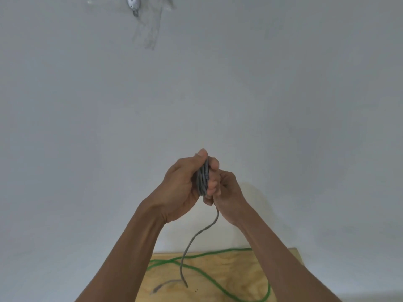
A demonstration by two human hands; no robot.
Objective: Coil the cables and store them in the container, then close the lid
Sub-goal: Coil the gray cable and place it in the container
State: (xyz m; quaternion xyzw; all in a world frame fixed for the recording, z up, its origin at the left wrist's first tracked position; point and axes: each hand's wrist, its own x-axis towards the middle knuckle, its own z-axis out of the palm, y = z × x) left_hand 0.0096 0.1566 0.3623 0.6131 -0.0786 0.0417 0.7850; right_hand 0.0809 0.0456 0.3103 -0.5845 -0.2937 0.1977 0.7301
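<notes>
1. The step in hand appears to be coiling: the left hand grips a tight bundle of loops of the thin grey cable, thumb on top and fingers curled round it, raised in front of the pale grey wall.
2. The right hand is closed round the same cable just beside the bundle, apparently feeding the loose tail, which hangs down to the light plywood bench, its end lying there.
3. The next move likely calls for winding the remaining tail onto the bundle without letting the loops slip.
4. Count: two cables in view, the grey one in the hands and one long green cable lying uncoiled on the bench.
5. No container or lid is in view.
</notes>
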